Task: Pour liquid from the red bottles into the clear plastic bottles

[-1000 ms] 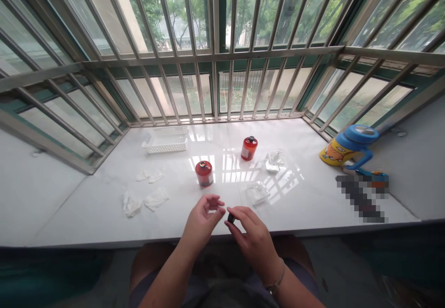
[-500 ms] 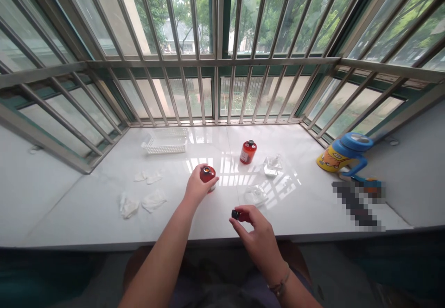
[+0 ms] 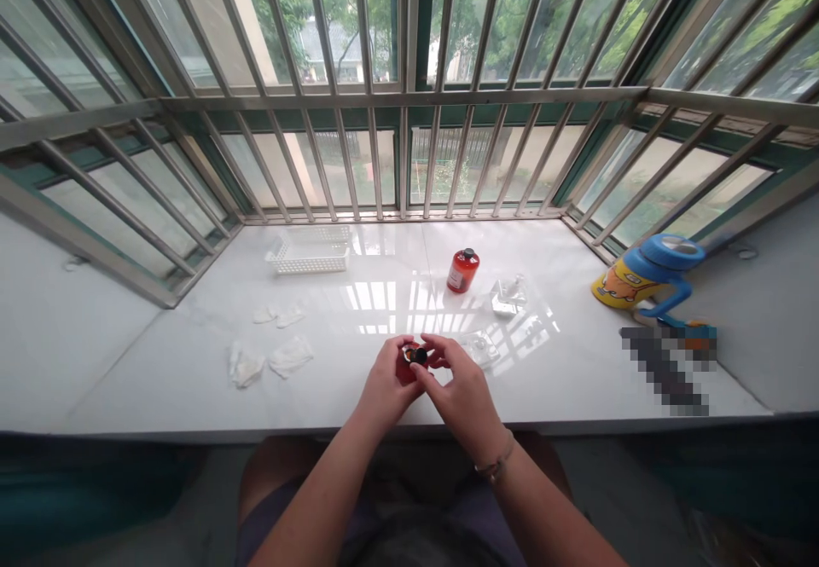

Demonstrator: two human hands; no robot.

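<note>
My left hand (image 3: 388, 384) is wrapped round a red bottle (image 3: 405, 371) near the counter's front edge. The bottle's mouth shows, uncovered in part. A small black cap (image 3: 421, 355) is pinched between the thumb and fingers of my right hand (image 3: 455, 379), right at the bottle's mouth. Whether the cap touches the rim I cannot tell. Farther back stands a second red bottle (image 3: 462, 272) with a black cap on and a pale label. Much of the held bottle is hidden by my fingers.
A white perforated basket (image 3: 311, 262) sits at the back left. Crumpled white tissues (image 3: 290, 356) lie on the left. Clear plastic-looking items (image 3: 508, 296) rest on the right, one close by my right hand. A blue and yellow flask (image 3: 649, 273) stands far right, beside a blurred-out object (image 3: 665, 371).
My left hand has brought the bottle nearer the counter's front and to the right. My right hand has moved the cap up and left to the bottle's mouth.
</note>
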